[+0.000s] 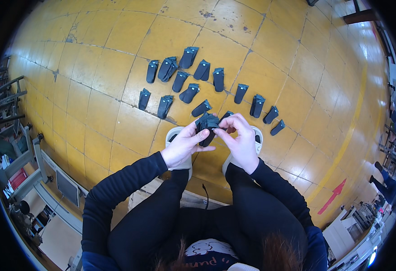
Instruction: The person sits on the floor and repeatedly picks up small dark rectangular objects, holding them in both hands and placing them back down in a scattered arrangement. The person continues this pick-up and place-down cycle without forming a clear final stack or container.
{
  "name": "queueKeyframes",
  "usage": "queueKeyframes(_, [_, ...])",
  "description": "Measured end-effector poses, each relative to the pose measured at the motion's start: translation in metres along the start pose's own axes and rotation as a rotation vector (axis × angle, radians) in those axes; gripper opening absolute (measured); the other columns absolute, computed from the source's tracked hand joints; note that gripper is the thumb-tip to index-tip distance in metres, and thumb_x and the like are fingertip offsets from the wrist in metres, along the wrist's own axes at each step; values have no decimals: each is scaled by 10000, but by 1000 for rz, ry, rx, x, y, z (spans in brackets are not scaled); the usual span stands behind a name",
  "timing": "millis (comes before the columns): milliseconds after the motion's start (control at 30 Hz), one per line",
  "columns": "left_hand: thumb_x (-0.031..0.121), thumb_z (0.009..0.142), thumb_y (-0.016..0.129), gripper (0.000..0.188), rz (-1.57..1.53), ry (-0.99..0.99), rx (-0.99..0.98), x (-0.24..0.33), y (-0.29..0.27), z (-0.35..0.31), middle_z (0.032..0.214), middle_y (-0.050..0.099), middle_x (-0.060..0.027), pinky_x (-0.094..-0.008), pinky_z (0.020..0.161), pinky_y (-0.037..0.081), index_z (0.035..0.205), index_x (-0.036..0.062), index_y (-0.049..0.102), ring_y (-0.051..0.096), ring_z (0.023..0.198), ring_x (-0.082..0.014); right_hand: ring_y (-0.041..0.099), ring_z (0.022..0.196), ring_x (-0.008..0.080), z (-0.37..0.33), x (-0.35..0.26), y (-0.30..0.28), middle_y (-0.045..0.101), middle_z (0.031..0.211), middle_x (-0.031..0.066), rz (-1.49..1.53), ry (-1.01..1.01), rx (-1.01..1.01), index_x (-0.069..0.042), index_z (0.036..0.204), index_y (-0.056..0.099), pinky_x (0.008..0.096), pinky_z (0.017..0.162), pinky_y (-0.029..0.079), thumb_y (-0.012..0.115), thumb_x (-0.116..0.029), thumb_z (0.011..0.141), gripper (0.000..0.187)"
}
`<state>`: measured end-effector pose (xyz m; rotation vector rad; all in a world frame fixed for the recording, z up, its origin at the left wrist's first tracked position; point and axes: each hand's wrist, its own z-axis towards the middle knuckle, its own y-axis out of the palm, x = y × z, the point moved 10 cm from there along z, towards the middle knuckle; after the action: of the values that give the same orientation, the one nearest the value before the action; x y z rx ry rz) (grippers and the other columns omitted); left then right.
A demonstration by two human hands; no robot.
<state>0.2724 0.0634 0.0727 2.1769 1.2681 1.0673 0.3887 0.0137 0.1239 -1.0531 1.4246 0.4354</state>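
My left hand (186,143) is wrapped around a thick stack of dark fabric pieces (207,123), its thumb lying across the front. The stack has uneven dark green upper edges and a black lower part. At the stack's right side, the fingers of my right hand (239,137) pinch its upper edge; what exactly lies between those fingertips is partly hidden. Just beyond my hands, several similar dark bundles (189,93) lie on the floor, many with a small pale label near the top. One bundle (201,108) rests close above the held stack.
Yellow tiles cover the floor (112,122). My light-coloured shoes (183,167) flank the space under my hands. Metal frames and a bench (30,158) stand at the left. At the right are a red floor arrow (332,195), machinery (363,214) and another person's legs (381,185).
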Motion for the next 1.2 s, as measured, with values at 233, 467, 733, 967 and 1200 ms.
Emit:
queueKeyframes(233, [294, 1000, 456, 392, -156, 0, 41, 2, -9, 2, 1220, 546, -50, -376, 932, 492, 1331, 85, 417, 553, 1108, -141, 597, 789, 242, -8, -28, 9, 585, 833, 75, -9, -290, -62, -23, 828, 579, 305, 695, 475, 715, -16, 755, 154])
queueKeyframes(467, [306, 996, 461, 423, -99, 42, 40, 16, -15, 2, 1211, 562, -71, -359, 953, 444, 1332, 53, 418, 561, 1088, -164, 641, 845, 193, -14, -20, 12, 656, 911, 91, 191, -186, -166, -24, 860, 567, 288, 776, 499, 691, 24, 784, 153])
queueKeyframes(733, [224, 958, 554, 481, 36, 62, -16, 4, -14, 1, 1267, 525, -20, -329, 971, 401, 1391, 91, 390, 496, 1161, -124, 650, 764, 142, -2, -5, 6, 666, 845, 86, 186, 4, -57, -5, 1096, 636, 258, 719, 512, 684, 30, 790, 311])
queueKeyframes(967, [190, 953, 571, 491, 35, 39, -27, 10, 1, -3, 1274, 522, 18, -251, 896, 410, 1408, 128, 397, 500, 1113, -70, 650, 701, 175, -7, -20, -4, 666, 820, 107, 18, -149, 46, -6, 1003, 677, 270, 631, 510, 704, 22, 774, 232])
queueKeyframes(1200, [240, 959, 559, 467, -44, 17, -32, 3, -2, -4, 1287, 519, 20, -275, 899, 408, 1395, 152, 416, 491, 1131, -72, 655, 651, 232, -14, -43, -8, 672, 794, 114, -138, -408, 126, -28, 942, 689, 292, 554, 506, 729, 15, 738, 212])
